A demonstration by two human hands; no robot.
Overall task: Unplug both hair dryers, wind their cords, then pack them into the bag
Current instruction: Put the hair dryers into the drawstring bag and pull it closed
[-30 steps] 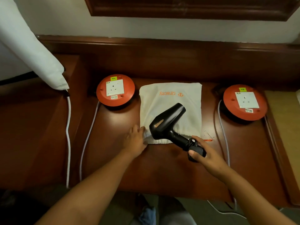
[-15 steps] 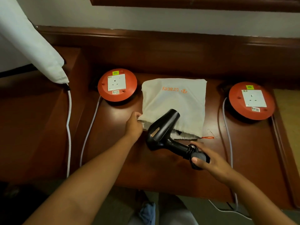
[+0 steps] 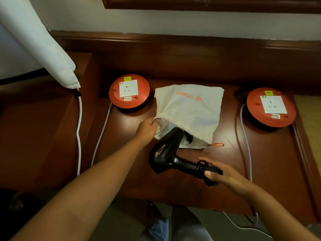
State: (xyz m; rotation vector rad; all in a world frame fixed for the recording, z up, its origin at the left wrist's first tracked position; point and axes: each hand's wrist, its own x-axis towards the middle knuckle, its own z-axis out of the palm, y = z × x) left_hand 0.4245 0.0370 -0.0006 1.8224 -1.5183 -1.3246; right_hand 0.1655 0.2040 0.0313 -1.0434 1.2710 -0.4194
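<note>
The right hand [image 3: 224, 174] grips the wound cord bundle at the handle end of the black hair dryer [image 3: 166, 150], fingers curled round it. The dryer lies just in front of the bag [image 3: 189, 112]. Compared with half a second earlier, its nozzle now sits inside the bag mouth instead of in front of it. The left hand [image 3: 147, 127] pinches the near left edge of the bag opening and has lifted it higher, so the mouth gapes wider. A dark object shows inside the mouth; judged from the task, this is likely the first dryer, so packing is in its final step.

Readable markings:
- Bag: orange word "tracey" with a small logo, upside down to the viewer.
- Left reel [image 3: 129, 91], left of the bag: label "5 METERS"; yellow tag, writing unclear.
- Right reel [image 3: 271, 106], right of the bag: same label and tag.

An orange pull loop [image 3: 217, 145] lies on the surface [image 3: 260, 162] at the bag's near right corner.
</note>
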